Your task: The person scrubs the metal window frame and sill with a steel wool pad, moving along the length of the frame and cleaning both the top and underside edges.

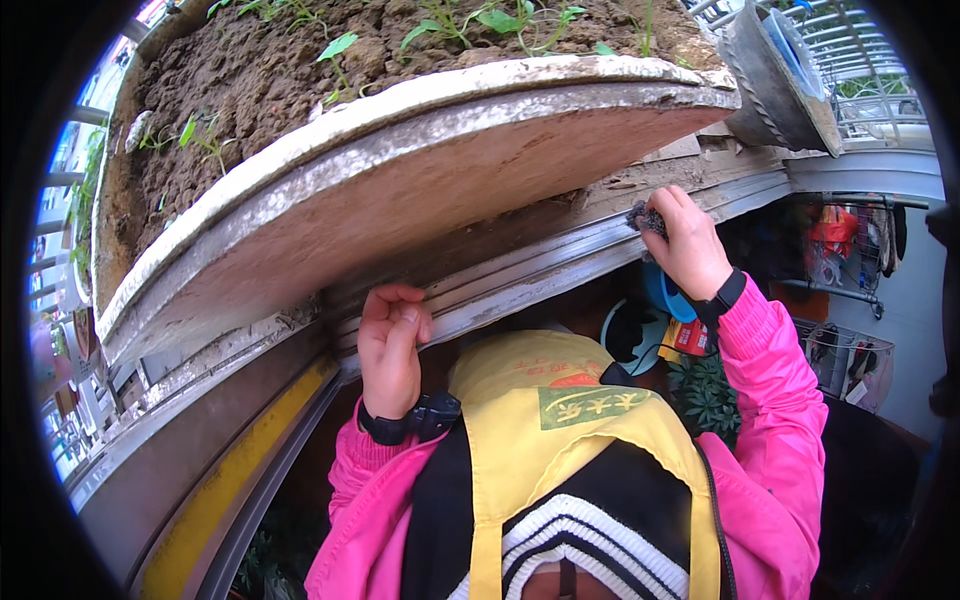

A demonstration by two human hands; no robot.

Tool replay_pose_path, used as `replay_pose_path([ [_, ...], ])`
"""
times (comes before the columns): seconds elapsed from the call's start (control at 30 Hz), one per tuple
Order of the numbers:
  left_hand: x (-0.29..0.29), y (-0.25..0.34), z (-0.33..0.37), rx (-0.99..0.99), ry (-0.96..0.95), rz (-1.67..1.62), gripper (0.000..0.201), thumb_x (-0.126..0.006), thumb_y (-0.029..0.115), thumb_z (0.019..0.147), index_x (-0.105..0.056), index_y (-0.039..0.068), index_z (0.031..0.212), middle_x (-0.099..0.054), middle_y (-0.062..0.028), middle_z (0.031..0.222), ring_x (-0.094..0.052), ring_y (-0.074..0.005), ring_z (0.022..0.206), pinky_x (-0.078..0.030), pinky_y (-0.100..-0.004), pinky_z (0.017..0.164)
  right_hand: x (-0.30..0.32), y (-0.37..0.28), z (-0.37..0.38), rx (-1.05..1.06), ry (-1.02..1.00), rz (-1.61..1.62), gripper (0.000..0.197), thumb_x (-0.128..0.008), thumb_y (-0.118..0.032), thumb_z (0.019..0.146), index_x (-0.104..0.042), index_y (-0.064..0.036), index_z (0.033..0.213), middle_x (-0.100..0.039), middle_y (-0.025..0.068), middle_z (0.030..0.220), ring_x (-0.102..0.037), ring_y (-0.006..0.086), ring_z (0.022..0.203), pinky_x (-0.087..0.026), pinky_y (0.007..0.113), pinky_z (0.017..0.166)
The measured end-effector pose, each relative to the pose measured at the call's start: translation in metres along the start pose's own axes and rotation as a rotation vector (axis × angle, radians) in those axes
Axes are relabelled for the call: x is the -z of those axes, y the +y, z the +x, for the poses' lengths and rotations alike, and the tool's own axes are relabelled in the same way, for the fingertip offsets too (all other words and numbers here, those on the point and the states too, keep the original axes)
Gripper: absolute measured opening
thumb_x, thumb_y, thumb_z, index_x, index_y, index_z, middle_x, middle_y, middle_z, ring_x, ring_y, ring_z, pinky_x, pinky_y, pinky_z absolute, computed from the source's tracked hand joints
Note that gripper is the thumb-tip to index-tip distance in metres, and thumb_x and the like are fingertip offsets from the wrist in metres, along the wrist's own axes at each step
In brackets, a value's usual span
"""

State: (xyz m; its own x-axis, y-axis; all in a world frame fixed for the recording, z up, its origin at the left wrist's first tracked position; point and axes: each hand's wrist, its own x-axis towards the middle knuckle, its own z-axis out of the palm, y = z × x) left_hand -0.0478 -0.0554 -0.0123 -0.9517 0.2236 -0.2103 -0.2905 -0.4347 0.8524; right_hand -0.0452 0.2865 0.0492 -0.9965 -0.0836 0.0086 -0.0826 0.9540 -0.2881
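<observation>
A dark, mesh-like scouring pad is pinched in my right hand, right at the metal window track. The grooved silver track runs slantwise below a large planter box filled with brown soil. On the track's left part rests my left hand, its fingers curled in and the thumb against them. Whether anything lies inside those left fingers is hidden. Both wrists carry black bands below pink sleeves.
Small green seedlings grow in the planter's soil. A grey pot stands tilted at the far right. Wire baskets hang on the right wall. Below the sill are a blue basin and a leafy plant. A yellow-striped frame runs along the left.
</observation>
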Motion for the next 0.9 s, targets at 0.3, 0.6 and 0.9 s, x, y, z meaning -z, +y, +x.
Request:
replay_pose_path([
  [0.3, 0.007, 0.002, -0.008, -0.026, 0.028, 0.010, 0.018, -0.052, 0.010, 0.090, -0.050, -0.001, 0.103, -0.045, -0.0014, 0.072, -0.043, -0.0104, 0.068, -0.036, -0.0254, 0.067, -0.040, -0.091, 0.025, 0.350, -0.264, 0.395, 0.022, -0.067, -0.014, 0.077, -0.057, -0.0043, 0.094, -0.054, 0.0148, 0.091, -0.056, 0.0352, 0.087, -0.047, 0.043, 0.075],
  [0.6, -0.001, 0.001, -0.010, -0.040, 0.044, 0.013, 0.017, -0.050, 0.009, 0.090, -0.050, -0.001, 0.104, -0.047, -0.0010, 0.071, -0.043, -0.0096, 0.067, -0.036, -0.0245, 0.065, -0.078, -0.107, 0.029, 0.512, -0.231, 0.000, 0.015, -0.064, -0.013, 0.065, -0.061, -0.0094, 0.079, -0.056, 0.0066, 0.083, -0.059, 0.0263, 0.084, -0.048, 0.037, 0.075],
  [0.9, -0.012, -0.002, -0.005, -0.013, 0.035, -0.012, 0.016, -0.050, 0.008, 0.089, -0.050, -0.001, 0.103, -0.046, -0.0014, 0.071, -0.043, -0.0101, 0.067, -0.036, -0.0246, 0.065, -0.011, 0.039, 0.004, 0.226, -0.271, -0.156, 0.025, -0.068, -0.001, 0.064, -0.063, -0.0054, 0.087, -0.057, 0.0104, 0.085, -0.056, 0.0318, 0.087, -0.048, 0.040, 0.077],
])
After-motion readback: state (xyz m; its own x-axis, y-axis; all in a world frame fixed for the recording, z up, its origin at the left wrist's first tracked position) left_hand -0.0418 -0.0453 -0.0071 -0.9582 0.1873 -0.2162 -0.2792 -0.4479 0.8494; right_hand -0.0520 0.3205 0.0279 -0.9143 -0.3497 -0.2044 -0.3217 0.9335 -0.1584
